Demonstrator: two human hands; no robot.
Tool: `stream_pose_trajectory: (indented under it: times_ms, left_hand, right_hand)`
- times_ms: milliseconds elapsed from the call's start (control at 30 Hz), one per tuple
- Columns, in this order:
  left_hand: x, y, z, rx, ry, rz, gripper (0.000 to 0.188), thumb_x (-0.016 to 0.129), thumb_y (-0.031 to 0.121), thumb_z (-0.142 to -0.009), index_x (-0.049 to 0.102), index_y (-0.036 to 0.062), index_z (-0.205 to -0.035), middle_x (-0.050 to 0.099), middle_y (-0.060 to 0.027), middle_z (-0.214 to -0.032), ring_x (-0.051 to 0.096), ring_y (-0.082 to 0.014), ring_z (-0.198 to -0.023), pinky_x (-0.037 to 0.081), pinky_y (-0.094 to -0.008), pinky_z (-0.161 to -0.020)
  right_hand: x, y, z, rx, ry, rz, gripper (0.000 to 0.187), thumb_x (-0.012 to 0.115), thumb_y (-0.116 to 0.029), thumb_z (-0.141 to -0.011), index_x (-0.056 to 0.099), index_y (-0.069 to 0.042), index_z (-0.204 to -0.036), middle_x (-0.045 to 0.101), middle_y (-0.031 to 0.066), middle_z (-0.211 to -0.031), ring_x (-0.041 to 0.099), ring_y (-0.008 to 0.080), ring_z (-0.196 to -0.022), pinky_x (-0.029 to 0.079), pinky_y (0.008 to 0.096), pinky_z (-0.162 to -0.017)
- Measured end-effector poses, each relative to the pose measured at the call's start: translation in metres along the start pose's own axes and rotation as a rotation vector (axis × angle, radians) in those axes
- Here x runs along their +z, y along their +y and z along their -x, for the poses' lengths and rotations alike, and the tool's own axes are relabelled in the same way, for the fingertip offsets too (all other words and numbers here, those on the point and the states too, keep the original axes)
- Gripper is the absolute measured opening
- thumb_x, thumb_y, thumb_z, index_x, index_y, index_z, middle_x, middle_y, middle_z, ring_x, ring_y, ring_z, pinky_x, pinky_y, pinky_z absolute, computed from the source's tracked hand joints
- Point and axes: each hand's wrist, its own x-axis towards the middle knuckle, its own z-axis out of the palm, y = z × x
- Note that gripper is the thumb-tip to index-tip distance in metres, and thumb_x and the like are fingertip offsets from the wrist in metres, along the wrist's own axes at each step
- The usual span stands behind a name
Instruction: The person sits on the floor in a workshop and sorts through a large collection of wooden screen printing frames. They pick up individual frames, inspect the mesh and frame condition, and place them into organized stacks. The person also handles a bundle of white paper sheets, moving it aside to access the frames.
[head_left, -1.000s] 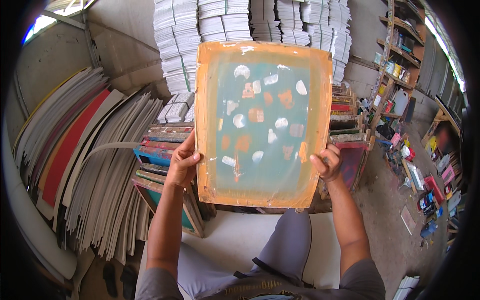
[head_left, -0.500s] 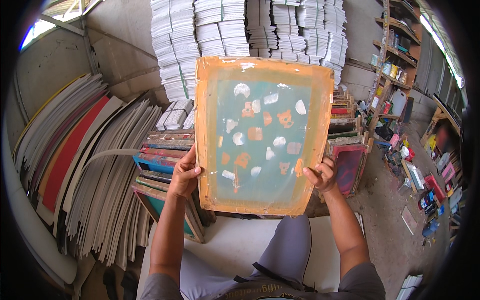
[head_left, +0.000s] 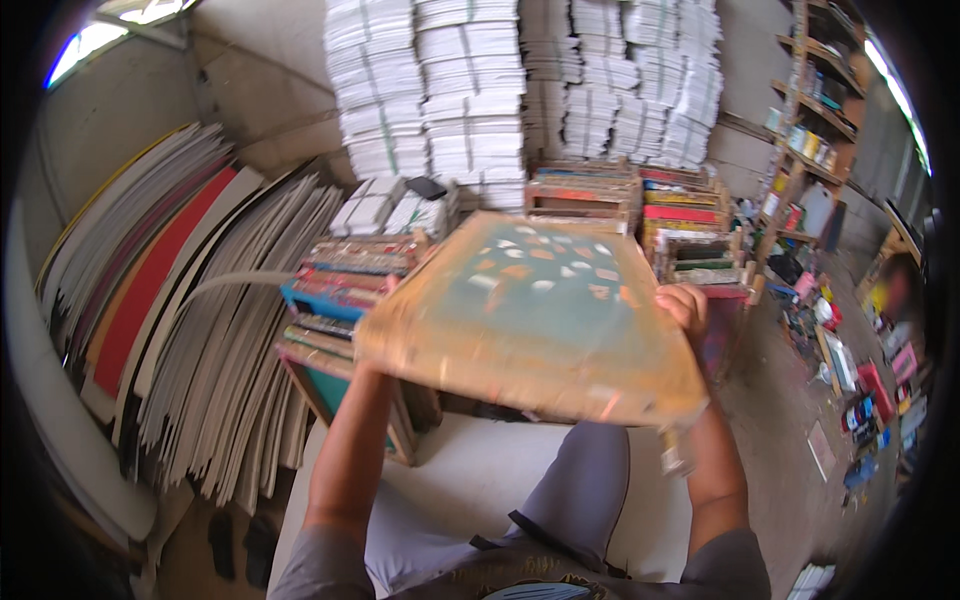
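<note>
A screen-printing frame [head_left: 540, 320] with a teal mesh and orange-brown taped borders is held up before me, tipped back so its near edge looms widest. Small white and orange shapes, some like bear heads, dot the mesh. My right hand [head_left: 685, 305] is closed around its right side, fingers curled over the edge. Most of my left hand [head_left: 392, 284] is hidden behind the left side; only a bit of finger shows at that edge, the forearm coming up below. A short, blurred piece [head_left: 676, 452] hangs at the near right corner.
Stacked wooden printing frames [head_left: 345, 262] stand to the left, and more frames [head_left: 690, 215] beyond. Bundled white paper [head_left: 470, 90] is piled against the wall. Bent sheets [head_left: 250, 340] lean at the left. A white surface [head_left: 470, 455] lies under my legs; clutter [head_left: 860, 400] covers the right-hand floor.
The frame has tipped from upright facing me to nearly flat, its top edge going away and its bottom edge coming nearer. My left hand has become mostly hidden. The view has shifted slightly.
</note>
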Motion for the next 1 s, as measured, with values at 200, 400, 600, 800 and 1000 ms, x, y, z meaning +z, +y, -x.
stream_pose_trajectory:
  times_ms: [200,400,600,800,1000]
  left_hand:
    - [0.003,-0.046,-0.004,-0.170,0.123,0.132,0.065,0.038,0.044,-0.110,0.030,0.0005,-0.157,0.036,-0.0127,-0.160,0.035,-0.0264,-0.147,0.024,-0.0415,-0.123]
    - [0.010,-0.024,0.015,-0.219,0.173,-0.090,0.062,0.049,0.033,-0.109,0.030,-0.0007,-0.158,0.035,-0.0135,-0.162,0.027,-0.0197,-0.151,0.017,-0.0339,-0.123]
    - [0.013,-0.018,0.021,-0.198,0.160,-0.196,0.062,0.052,0.031,-0.108,0.031,-0.0003,-0.158,0.042,-0.0138,-0.158,0.033,-0.0196,-0.148,0.021,-0.0343,-0.122]
    - [0.004,-0.041,0.027,-0.237,0.131,-0.326,0.068,0.059,0.032,-0.104,0.032,0.0001,-0.158,0.054,-0.0133,-0.145,0.052,-0.0162,-0.121,0.039,-0.0313,-0.106]
    - [-0.007,-0.024,0.043,-0.104,0.148,-0.445,0.055,0.064,0.031,-0.102,0.052,-0.0036,-0.143,0.068,-0.0145,-0.124,0.062,-0.0202,-0.115,0.048,-0.0343,-0.098]
  right_hand:
    - [-0.001,-0.032,0.078,0.592,-0.130,-0.693,0.059,0.069,-0.032,-0.095,0.047,0.004,-0.137,0.056,0.0173,-0.132,0.053,0.0340,-0.125,0.039,0.0471,-0.109]
    - [0.023,-0.040,0.100,0.864,-0.027,-0.776,0.068,0.059,-0.034,-0.101,0.033,0.004,-0.151,0.044,0.0174,-0.146,0.045,0.0285,-0.131,0.034,0.0437,-0.112]
    - [0.018,-0.061,0.061,1.308,0.067,-1.140,0.056,0.058,-0.023,-0.103,0.039,-0.002,-0.151,0.052,0.0099,-0.143,0.049,0.0197,-0.130,0.037,0.0370,-0.111]
    - [0.019,-0.061,0.057,1.559,0.092,-1.083,0.048,0.064,-0.032,-0.101,0.054,-0.002,-0.138,0.063,0.0074,-0.127,0.060,0.0188,-0.116,0.047,0.0355,-0.100]
    - [0.005,-0.069,0.063,1.491,0.103,-1.164,0.048,0.062,-0.032,-0.102,0.052,-0.001,-0.138,0.063,0.0099,-0.128,0.061,0.0197,-0.114,0.049,0.0359,-0.098]
